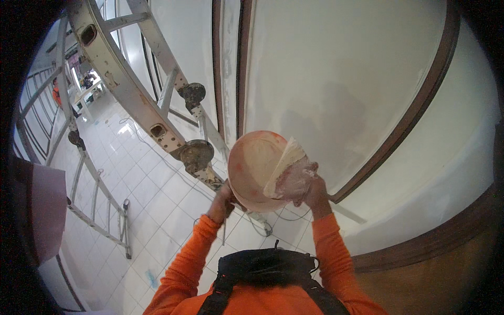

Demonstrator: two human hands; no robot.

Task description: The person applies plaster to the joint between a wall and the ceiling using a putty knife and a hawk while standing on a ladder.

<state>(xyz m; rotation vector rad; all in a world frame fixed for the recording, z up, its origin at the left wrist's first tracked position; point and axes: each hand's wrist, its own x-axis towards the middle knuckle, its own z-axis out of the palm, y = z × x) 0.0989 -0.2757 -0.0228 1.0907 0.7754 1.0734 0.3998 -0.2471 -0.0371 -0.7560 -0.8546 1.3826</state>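
Note:
My left hand [224, 202] is wrapped round the lower left rim of a round, pinkish bowl [242, 181]. Off-white paste, like putty, coats the inside of the bowl. My right hand [315, 191] grips a flat, straight-edged piece smeared with whitish paste [290, 176], held over the right side of the bowl. It looks like a scraper, but the paste and my fingers hide its exact shape. The piece covers part of the bowl's right rim.
A paint-spotted metal ladder [118, 71] with round joints rises close on my left. Farther left stands another folding ladder [97, 184]. Ahead is a cream wall panel [336, 68] with dark brown trim [415, 113]. Cables [173, 163] trail over white floor tiles [152, 194].

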